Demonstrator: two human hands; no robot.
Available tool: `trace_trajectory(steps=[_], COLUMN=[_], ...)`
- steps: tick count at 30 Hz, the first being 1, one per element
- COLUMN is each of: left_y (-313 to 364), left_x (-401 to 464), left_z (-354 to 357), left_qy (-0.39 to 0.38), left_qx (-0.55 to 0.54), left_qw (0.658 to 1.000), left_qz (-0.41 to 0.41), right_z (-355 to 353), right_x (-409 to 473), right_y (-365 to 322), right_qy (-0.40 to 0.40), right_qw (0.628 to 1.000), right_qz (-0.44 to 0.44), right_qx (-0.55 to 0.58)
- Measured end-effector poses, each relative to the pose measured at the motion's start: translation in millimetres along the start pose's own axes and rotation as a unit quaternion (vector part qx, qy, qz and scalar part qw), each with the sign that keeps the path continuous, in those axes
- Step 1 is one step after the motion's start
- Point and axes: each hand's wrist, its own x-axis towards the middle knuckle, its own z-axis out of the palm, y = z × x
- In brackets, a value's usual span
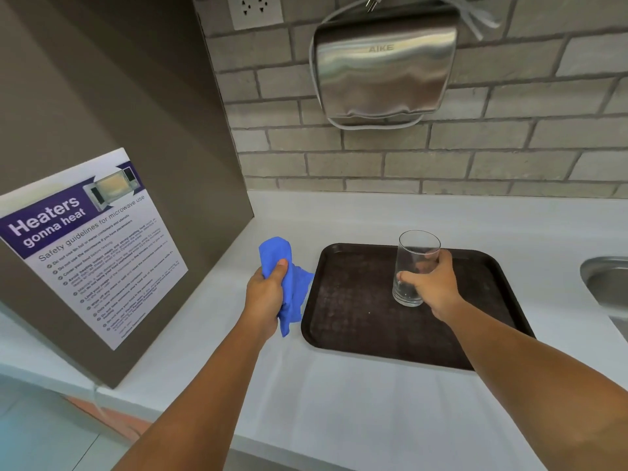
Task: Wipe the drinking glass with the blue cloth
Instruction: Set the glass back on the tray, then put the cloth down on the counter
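Note:
A clear drinking glass (413, 246) stands upright on a dark brown tray (353, 307), or just above it; I cannot tell if its base touches. My right hand (431, 283) wraps around its lower half, fingers showing through the glass. Left of the tray, my left hand (266, 295) is closed on a bunched blue cloth (277, 251); cloth sticks up above the thumb and hangs down beside the palm. Cloth and glass are apart, about a tray's half-width between them.
The tray lies on a white counter (339, 402). A steel sink (608, 283) is at the right edge. A grey panel with a microwave safety poster (91, 246) rises on the left. A metal hand dryer (384, 66) and a socket (255, 10) hang on the brick wall.

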Motion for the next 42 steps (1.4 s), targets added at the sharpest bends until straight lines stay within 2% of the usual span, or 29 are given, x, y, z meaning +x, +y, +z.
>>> trace_trajectory(steps=[6, 12, 15, 16, 19, 21, 22, 24, 26, 31, 33, 37, 40, 42], left_y=[-4, -11, -9, -9, -13, -16, -17, -24, -36, -61, -62, -66, -69, -70], left_x=[23, 50, 62, 66, 74, 79, 81, 85, 89, 98, 101, 101, 101, 100], left_z=[-38, -81, -97, -102, -107, -103, -100, -97, -98, -108, -116, -132, -138, -138], left_qy=[-0.040, 0.040, 0.046, 0.032, -0.024, -0.050, -0.067, -0.077, -0.065, 0.052, 0.087, 0.101, 0.100, 0.109], left_qx=[0.048, 0.130, 0.172, 0.171, 0.129, 0.034, -0.024, -0.107, -0.107, 0.063, 0.116, 0.201, 0.316, 0.433], left_qw=[0.998, 0.991, 0.984, 0.985, 0.991, 0.998, 0.996, 0.986, 0.982, 0.988, 0.984, 0.973, 0.943, 0.895], left_qz=[-0.005, 0.013, 0.002, 0.000, -0.006, -0.026, -0.048, -0.106, -0.143, -0.129, -0.106, -0.044, -0.012, 0.006], right_z=[0, -4, -9, -11, -11, -5, 0, 14, 28, 63, 75, 93, 99, 100], right_x=[0, 0, -7, -13, -39, -58, -66, -82, -95, -109, -109, -111, -112, -112], right_y=[2, 4, 3, 3, 5, 1, -3, -11, -19, -35, -41, -47, -46, -44], right_qy=[-0.002, -0.026, -0.026, 0.001, 0.149, 0.208, 0.209, 0.167, 0.095, -0.088, -0.124, -0.166, -0.183, -0.192], right_qw=[1.000, 1.000, 1.000, 1.000, 0.987, 0.971, 0.968, 0.970, 0.976, 0.978, 0.975, 0.971, 0.969, 0.968], right_qz=[-0.003, -0.006, 0.000, -0.002, -0.061, -0.115, -0.138, -0.173, -0.192, -0.190, -0.178, -0.163, -0.151, -0.145], right_qx=[-0.005, -0.014, -0.001, 0.005, 0.004, 0.008, 0.011, 0.027, 0.028, -0.021, -0.041, -0.056, -0.064, -0.075])
